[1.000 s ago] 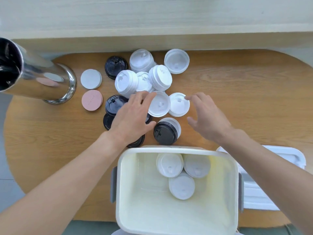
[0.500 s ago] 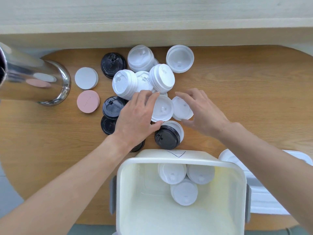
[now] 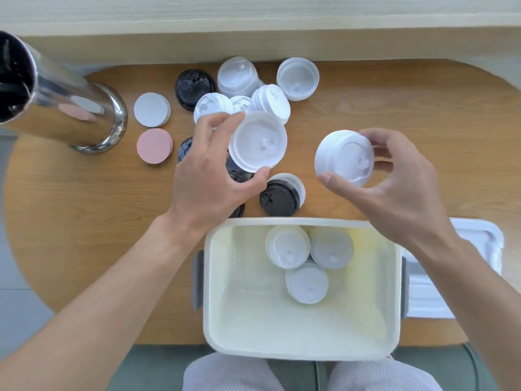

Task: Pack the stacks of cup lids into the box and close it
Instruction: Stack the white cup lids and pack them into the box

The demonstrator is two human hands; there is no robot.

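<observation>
Left hand (image 3: 208, 176) pinches one white lid stack (image 3: 258, 142) rim-to-rim; right hand (image 3: 394, 182) cups another (image 3: 344, 158) — both lifted clear, likely bound for the open box (image 3: 298, 351)

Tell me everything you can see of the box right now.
The box is an open, cream-white rectangular tub, plastic by its look, with grey latches on both short sides. It stands at the near table edge. Three white lid stacks cluster against its far wall; the rest of its floor is bare. Its lid lies beside it on the right. Neither hand touches it.
</observation>
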